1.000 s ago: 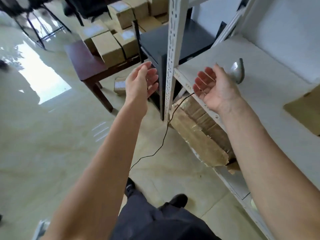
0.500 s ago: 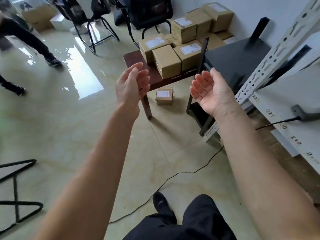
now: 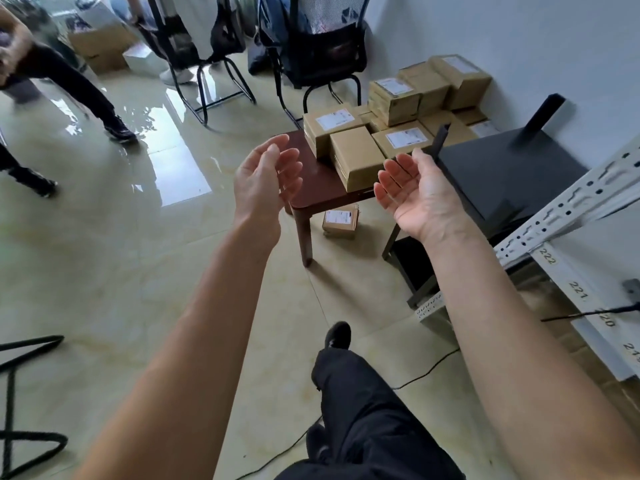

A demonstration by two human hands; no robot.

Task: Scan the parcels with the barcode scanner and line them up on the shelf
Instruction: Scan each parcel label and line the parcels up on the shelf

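- Head view has swung from the shelf (image 3: 585,202) toward stacked parcels (image 3: 356,157)
- left hand (image 3: 266,181), right hand (image 3: 415,192) loosely spread, empty; next pickup looks imminent

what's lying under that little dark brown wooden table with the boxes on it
One small cardboard parcel with a white label lies on the floor tiles beneath the dark brown wooden table. The tabletop hides whatever lies farther back.

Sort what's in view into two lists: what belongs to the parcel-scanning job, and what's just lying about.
Job:
- parcels on the brown table
- one parcel on the floor
- shelf
- both empty hands: left hand, right hand

Lying about:
- office chairs
- black table
- floor cable
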